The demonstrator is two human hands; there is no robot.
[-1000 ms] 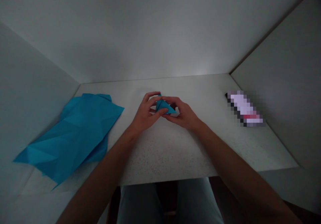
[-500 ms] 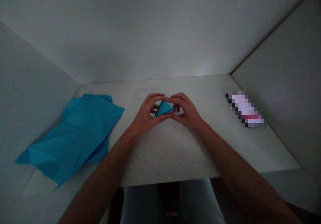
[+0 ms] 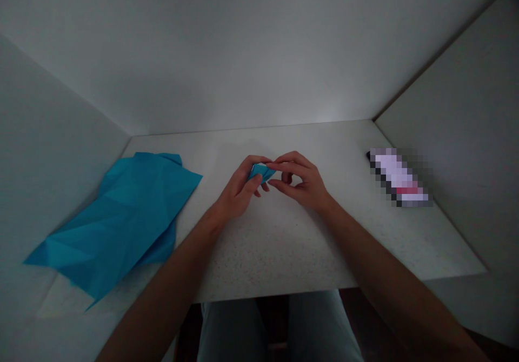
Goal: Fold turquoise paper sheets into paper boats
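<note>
A small piece of folded blue paper point(image 3: 264, 172) is held over the middle of the white table. My left hand point(image 3: 240, 187) grips its left side, with the thumb lying across the near face and the fingers behind. At the paper's right end, the thumb and index finger of my right hand point(image 3: 302, 178) close around the tip. My other right fingers are curled behind and partly hidden. The fingers cover some of the paper, so its full folded shape does not show.
Large creased blue sheets point(image 3: 125, 221) lie on the table's left side, overhanging its edge. A blurred-out phone-like object point(image 3: 399, 178) rests at the right. White walls enclose the table point(image 3: 259, 254) at the back and sides.
The folded paper has turned from an upright triangle to a narrower, flatter view. My left thumb has moved from the lower edge onto its face.
</note>
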